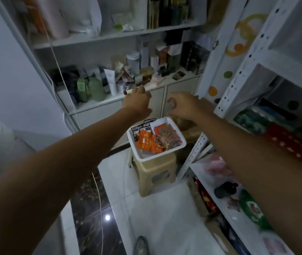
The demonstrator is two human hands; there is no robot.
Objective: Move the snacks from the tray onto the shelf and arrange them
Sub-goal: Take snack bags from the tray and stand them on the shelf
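Both hands hung over the tray (pixel 165 155): right hand (pixel 181 106) loosely curled, empty; left hand (pixel 137 100) fingers hidden, couldn't tell. Snacks (pixel 157 139) sat in it, on a stool (pixel 154 174) beside the shelf (pixel 236 80).

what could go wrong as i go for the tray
The tray looks wider than the stool under it, so pulling one edge could tip it and spill the snack packets. The thin cord hanging by your left arm could snag.
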